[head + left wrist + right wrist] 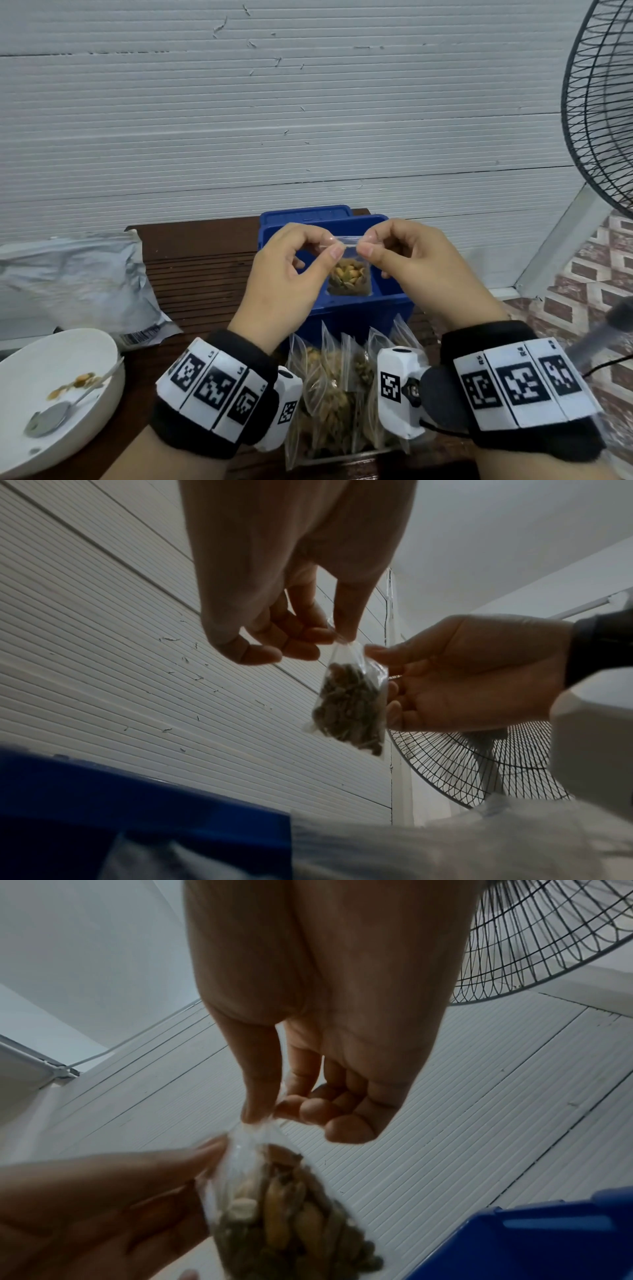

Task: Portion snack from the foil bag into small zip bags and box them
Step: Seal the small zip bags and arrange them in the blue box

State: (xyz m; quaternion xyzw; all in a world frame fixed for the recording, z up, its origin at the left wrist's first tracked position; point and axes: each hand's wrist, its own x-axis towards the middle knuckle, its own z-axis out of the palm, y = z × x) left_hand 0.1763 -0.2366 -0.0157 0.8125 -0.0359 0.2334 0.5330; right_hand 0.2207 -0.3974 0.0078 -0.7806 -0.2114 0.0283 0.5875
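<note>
Head view: 2 hands' grip (fingertips hidden) on zip bag [349,274] top.

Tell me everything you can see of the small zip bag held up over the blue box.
The small zip bag is clear thin plastic, about half filled with mixed yellow, tan and greenish snack pieces settled at its bottom. It hangs upright in the air above the open blue box. The left hand and right hand pinch its top zip strip at either end. Whether the zip is sealed cannot be told.
</note>
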